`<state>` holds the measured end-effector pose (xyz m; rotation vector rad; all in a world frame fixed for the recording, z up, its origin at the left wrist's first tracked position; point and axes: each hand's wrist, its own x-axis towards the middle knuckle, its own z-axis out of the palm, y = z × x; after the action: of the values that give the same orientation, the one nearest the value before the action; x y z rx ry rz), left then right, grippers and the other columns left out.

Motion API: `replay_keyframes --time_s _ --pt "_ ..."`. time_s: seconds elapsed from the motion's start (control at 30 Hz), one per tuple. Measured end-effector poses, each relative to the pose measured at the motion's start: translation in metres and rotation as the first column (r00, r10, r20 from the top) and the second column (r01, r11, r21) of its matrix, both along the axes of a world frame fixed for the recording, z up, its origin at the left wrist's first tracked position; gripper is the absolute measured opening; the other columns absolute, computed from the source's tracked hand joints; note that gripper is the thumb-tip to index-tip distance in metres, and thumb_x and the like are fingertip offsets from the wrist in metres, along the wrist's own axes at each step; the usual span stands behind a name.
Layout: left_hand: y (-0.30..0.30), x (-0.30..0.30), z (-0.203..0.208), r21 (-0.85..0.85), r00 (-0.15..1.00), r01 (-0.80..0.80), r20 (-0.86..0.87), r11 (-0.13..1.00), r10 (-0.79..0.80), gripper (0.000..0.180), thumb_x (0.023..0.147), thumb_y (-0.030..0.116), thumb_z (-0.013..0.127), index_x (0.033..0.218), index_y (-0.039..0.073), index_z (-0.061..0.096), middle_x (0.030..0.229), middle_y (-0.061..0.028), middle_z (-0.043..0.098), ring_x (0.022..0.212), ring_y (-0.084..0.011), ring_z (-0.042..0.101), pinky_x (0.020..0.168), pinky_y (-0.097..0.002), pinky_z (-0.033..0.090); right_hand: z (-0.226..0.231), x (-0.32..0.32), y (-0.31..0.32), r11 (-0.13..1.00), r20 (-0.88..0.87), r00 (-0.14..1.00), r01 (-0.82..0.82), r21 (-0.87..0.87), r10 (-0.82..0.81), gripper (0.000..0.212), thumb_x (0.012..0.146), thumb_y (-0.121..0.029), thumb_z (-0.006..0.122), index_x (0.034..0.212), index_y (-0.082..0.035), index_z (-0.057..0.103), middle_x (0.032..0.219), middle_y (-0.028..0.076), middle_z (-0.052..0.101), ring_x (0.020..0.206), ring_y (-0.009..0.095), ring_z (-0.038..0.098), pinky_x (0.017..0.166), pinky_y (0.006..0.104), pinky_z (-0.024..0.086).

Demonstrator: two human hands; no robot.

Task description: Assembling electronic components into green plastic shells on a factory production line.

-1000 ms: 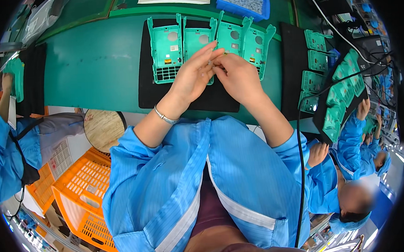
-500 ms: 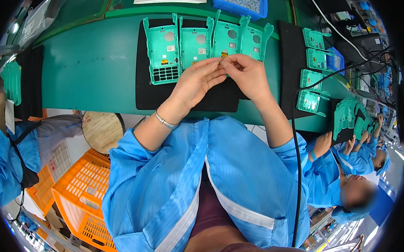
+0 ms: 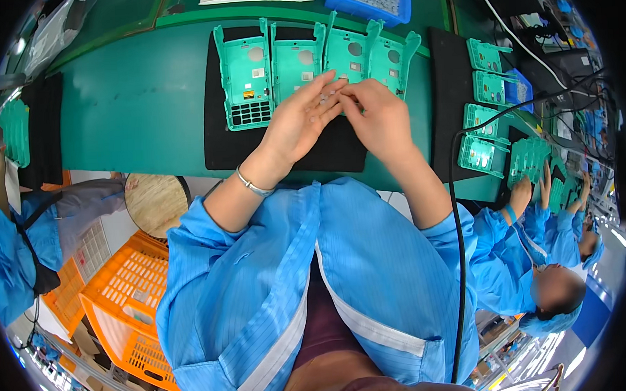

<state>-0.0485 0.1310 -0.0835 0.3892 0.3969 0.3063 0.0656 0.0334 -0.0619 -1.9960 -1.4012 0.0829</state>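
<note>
Four teal plastic housings (image 3: 245, 69) with raised side arms stand in a row on a black mat (image 3: 216, 140), partly overlapping. In front of the middle ones, my left hand (image 3: 297, 121) is turned palm up and cupped, its fingers slightly apart. Small pale pieces (image 3: 325, 96) appear to lie by its fingers. My right hand (image 3: 381, 115) meets those fingertips with thumb and index finger pinched together. What the pinch holds is too small to make out. Both hands hide the lower parts of the middle and right housings.
A blue bin (image 3: 371, 3) of small pale parts stands at the back. More teal housings (image 3: 483, 122) lie on a mat to the right, beside a black cable (image 3: 460, 259). Orange crates (image 3: 132, 287) and a round stool (image 3: 156, 202) are at left. Co-workers (image 3: 511, 250) sit at right.
My left hand has opened out more, its thumb and fingers spreading, and the pale pieces show. My right hand has come slightly left and down. A co-worker's hands at right have moved.
</note>
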Motion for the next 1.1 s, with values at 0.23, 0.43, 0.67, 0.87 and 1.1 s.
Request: replay_keyframes --time_s 0.23,0.43,0.67,0.87,1.1 --pt "-0.002 -0.001 -0.001 -0.019 0.999 0.007 0.044 1.0 -0.007 0.042 0.091 0.018 0.045 0.126 -0.003 0.037 0.121 -0.0132 0.047 0.109 -0.019 0.046 0.098 -0.035 0.036 0.004 -0.001 0.004 0.999 0.108 0.994 -0.031 0.028 0.028 0.01 0.074 -0.01 0.059 0.083 -0.013 0.062 0.074 0.003 0.058 0.067 0.022 0.059 0.056 0.0332 0.048" --pt "-0.001 -0.002 0.011 0.101 0.998 0.069 -0.008 0.992 -0.068 0.04 0.09 0.016 0.047 0.124 -0.003 0.041 0.116 -0.0114 0.05 0.105 -0.0175 0.051 0.092 -0.0325 0.041 0.009 0.006 -0.002 0.998 -0.085 0.995 -0.05 -0.042 0.046 0.009 0.074 -0.011 0.06 0.083 -0.008 0.064 0.073 0.005 0.06 0.066 0.023 0.059 0.057 0.0318 0.048" --pt "-0.002 -0.004 -0.003 0.178 0.983 0.082 -0.175 0.981 -0.051 0.02 0.087 0.015 0.056 0.1 0.001 0.057 0.089 -0.0042 0.06 0.082 -0.0121 0.058 0.076 -0.0255 0.048 0.02 0.007 -0.003 0.991 -0.406 0.913 -0.008 -0.133 -0.047 0.013 0.074 -0.013 0.063 0.082 -0.003 0.064 0.075 0.007 0.062 0.063 0.018 0.058 0.058 0.0278 0.047" --pt "-0.004 -0.002 0.0 0.082 0.989 0.001 -0.15 0.997 0.011 0.015 0.087 0.016 0.056 0.094 0.003 0.056 0.09 -0.004 0.059 0.082 -0.0112 0.057 0.075 -0.0241 0.047 0.012 0.008 -0.006 0.992 -0.656 0.746 0.054 -0.113 -0.116 0.017 0.078 -0.014 0.063 0.089 -0.001 0.064 0.079 0.006 0.064 0.069 0.011 0.058 0.063 0.023 0.047" --pt "-0.016 0.003 -0.011 -0.012 0.993 -0.114 -0.018 0.993 0.114 0.015 0.086 0.016 0.058 0.095 0.004 0.056 0.086 -0.0002 0.056 0.077 -0.008 0.052 0.072 -0.021 0.043 0.014 -0.003 -0.003 0.991 -0.77 0.625 0.108 -0.074 -0.125 0.014 0.08 -0.01 0.064 0.089 0.0 0.064 0.078 0.0 0.061 0.071 0.004 0.054 0.063 0.0181 0.044"
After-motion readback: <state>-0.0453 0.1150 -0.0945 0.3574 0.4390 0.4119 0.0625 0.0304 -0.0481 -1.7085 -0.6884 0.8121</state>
